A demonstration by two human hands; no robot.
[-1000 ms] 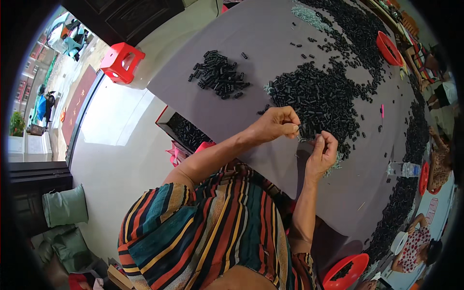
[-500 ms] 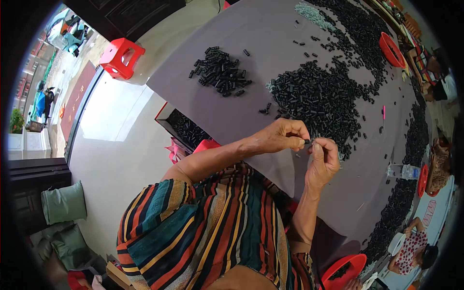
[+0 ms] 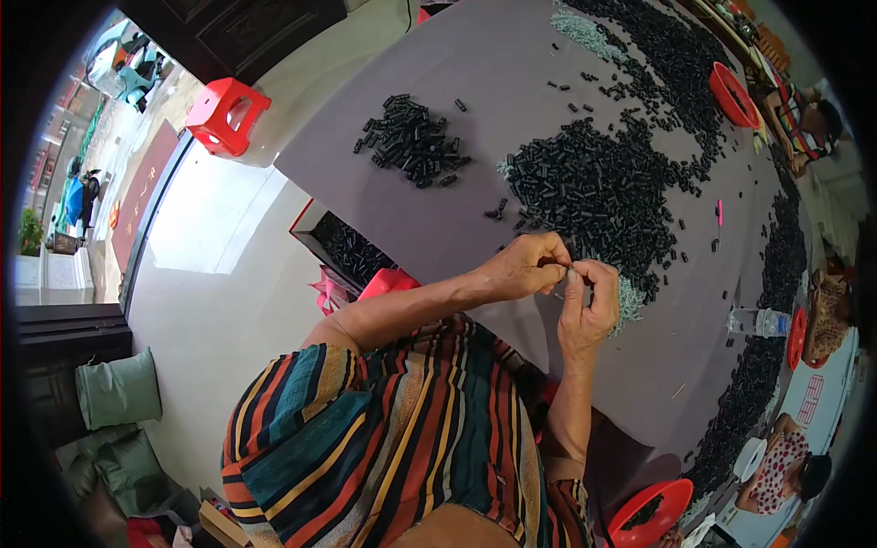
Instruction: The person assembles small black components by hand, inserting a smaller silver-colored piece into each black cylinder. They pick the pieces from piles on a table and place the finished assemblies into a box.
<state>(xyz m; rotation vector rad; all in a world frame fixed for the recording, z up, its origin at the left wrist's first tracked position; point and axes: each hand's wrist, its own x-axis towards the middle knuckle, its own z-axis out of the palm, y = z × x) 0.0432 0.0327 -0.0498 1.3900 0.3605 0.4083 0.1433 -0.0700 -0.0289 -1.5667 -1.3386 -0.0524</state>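
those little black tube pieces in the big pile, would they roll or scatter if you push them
Probably yes. The black tube pieces look short and cylindrical, so they likely roll on the smooth grey table; strays already lie scattered around the pile. They seem stiff and light: the left hand and right hand pinch one with fingertips only.

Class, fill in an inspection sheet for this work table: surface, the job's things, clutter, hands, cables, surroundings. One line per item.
Surface: large grey table, strewn with small black parts.
Job's things: a tiny part pinched between both hands, too small to identify; big black heap just beyond them; smaller pile farther left.
Clutter: red bowls, clear bottle, pink stick.
Hands: left hand and right hand meet fingertip to fingertip.
Cables: nothing seen.
Surroundings: red stool, box of black parts beside the table, other people seated at the far edge.
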